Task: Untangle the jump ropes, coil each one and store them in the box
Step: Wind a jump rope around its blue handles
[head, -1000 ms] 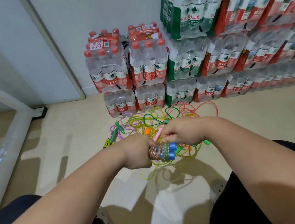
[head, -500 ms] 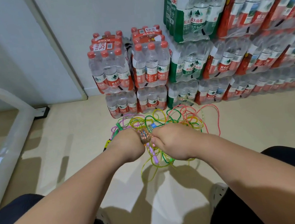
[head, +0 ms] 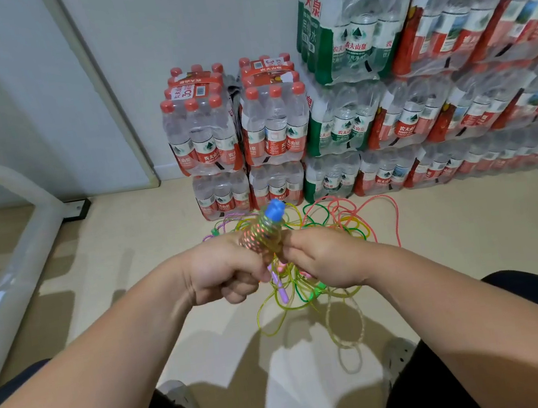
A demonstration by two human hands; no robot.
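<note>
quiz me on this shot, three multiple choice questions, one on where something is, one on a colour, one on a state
1. Where do the water bottle packs stand?
A. on the person's lap
B. stacked against the wall
C. on a table

2. What colour is the cap at the far end of the wound rope bundle?
A. red
B. blue
C. black

3. How do the loose ropes lie on the floor?
A. coiled in a box
B. hung on a hook
C. in a tangle

Answers:
1 B, the packs rise in stacks right at the wall.
2 B, a blue cap tops the bundle that the left hand and the right hand grip.
3 C, coloured loops cross over one another on the floor, and no box shows.
</note>
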